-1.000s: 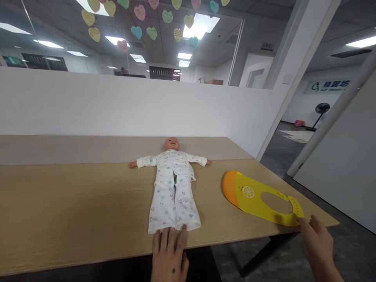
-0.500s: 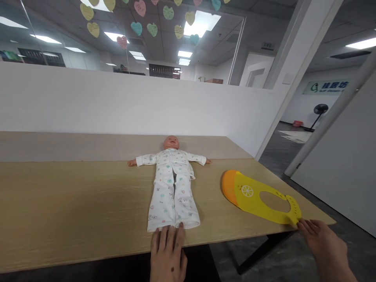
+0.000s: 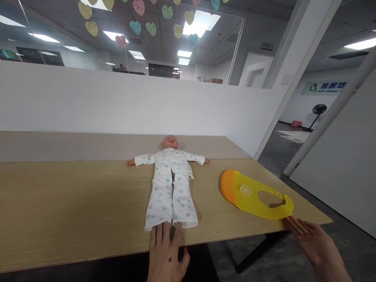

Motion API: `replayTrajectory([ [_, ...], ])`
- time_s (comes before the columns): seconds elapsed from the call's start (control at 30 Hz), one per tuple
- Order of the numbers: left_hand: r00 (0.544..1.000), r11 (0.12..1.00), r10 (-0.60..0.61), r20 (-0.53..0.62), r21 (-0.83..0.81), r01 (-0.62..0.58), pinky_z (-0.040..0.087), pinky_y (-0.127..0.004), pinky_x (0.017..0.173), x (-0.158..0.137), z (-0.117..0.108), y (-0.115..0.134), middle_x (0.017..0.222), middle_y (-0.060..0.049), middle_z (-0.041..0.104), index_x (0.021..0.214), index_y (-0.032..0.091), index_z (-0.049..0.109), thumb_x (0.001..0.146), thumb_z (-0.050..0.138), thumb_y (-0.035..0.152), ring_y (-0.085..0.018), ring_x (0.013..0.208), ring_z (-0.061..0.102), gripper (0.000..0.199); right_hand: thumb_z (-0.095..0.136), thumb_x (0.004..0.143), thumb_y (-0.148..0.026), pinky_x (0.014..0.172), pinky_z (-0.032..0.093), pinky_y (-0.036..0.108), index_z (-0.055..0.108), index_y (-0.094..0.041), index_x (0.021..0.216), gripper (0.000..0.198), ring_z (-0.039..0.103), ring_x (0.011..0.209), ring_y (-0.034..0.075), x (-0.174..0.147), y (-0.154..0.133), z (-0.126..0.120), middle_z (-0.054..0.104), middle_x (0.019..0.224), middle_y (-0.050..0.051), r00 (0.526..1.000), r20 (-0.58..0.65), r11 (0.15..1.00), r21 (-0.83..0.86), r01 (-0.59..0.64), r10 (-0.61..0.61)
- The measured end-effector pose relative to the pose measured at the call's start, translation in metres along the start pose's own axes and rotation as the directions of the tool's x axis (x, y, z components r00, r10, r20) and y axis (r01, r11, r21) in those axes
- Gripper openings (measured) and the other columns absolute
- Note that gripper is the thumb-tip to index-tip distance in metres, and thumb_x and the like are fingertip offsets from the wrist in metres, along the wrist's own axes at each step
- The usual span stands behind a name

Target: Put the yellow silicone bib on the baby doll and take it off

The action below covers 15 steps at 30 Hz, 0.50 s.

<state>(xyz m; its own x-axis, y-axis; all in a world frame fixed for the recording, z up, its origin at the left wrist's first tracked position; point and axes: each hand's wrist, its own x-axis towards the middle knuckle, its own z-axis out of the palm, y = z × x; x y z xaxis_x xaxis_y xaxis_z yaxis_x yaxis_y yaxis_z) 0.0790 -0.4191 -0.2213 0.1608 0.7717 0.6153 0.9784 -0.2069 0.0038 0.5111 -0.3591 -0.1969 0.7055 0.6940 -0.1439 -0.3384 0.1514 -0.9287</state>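
Note:
A baby doll [image 3: 170,141] lies on its back, arms spread, in a white patterned top and trousers [image 3: 173,199]. My left hand [image 3: 167,250] rests palm down at the table's front edge, fingers apart, the fingertips at the trouser cuffs. To the right of the doll lies a yellow silicone bib [image 3: 252,197] with an orange pocket [image 3: 228,186] and a white citrus-slice print. Its neck end, slightly raised and curled, points towards my right hand [image 3: 314,243]. That hand is open with the fingers stretched out, their tips at or just under the bib's edge.
The wooden table [image 3: 88,203] has a grey strip [image 3: 73,147] along the white wall [image 3: 132,103]. A black table leg [image 3: 258,250] shows below the right front edge. Farther right are a door [image 3: 337,145] and a standing fan [image 3: 319,109].
The bib's neck end has shifted left and curled up a little. My right hand has turned and straightened its fingers. My left thumb has spread outward while the doll stays put.

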Motion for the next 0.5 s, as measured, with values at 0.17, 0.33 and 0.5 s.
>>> replayTrajectory([
  [0.17, 1.000, 0.999, -0.004, 0.028, -0.046, 0.005, 0.039, -0.048, 0.101, 0.002, -0.004, -0.002, 0.120, -0.010, 0.061, 0.132, 0.023, 0.056, 0.080, 0.058, 0.028, -0.030, 0.113, 0.053, 0.053, 0.053, 0.068, -0.018, 0.111, 0.039, 0.035, 0.054, -0.025, 0.082, 0.015, 0.051, 0.128, 0.026, -0.014, -0.003, 0.027, 0.057, 0.121, 0.023, 0.985, -0.105, 0.988, 0.086, -0.127, 0.136],
  [0.33, 1.000, 1.000, 0.014, 0.000, -0.027, -0.014, 0.035, -0.051, 0.103, 0.001, -0.001, -0.001, 0.117, -0.010, 0.066, 0.131, 0.015, 0.055, 0.082, 0.053, 0.024, -0.030, 0.112, 0.053, 0.050, 0.047, 0.072, -0.013, 0.102, 0.046, 0.027, 0.057, -0.021, 0.082, 0.016, 0.069, 0.090, 0.015, -0.004, -0.003, 0.055, 0.066, 0.102, 0.013, 0.964, -0.023, 0.957, 0.131, -0.259, 0.264],
  [0.5, 1.000, 0.999, 0.007, -0.020, -0.037, -0.008, 0.035, -0.051, 0.104, -0.003, 0.005, 0.000, 0.117, -0.010, 0.067, 0.131, 0.012, 0.054, 0.082, 0.053, 0.025, -0.029, 0.110, 0.056, 0.050, 0.047, 0.074, -0.016, 0.080, 0.057, 0.030, 0.058, -0.019, 0.082, 0.014, 0.070, 0.079, 0.016, 0.013, 0.004, 0.079, 0.069, 0.094, 0.010, 0.980, 0.110, 0.982, 0.081, -0.173, 0.164],
])
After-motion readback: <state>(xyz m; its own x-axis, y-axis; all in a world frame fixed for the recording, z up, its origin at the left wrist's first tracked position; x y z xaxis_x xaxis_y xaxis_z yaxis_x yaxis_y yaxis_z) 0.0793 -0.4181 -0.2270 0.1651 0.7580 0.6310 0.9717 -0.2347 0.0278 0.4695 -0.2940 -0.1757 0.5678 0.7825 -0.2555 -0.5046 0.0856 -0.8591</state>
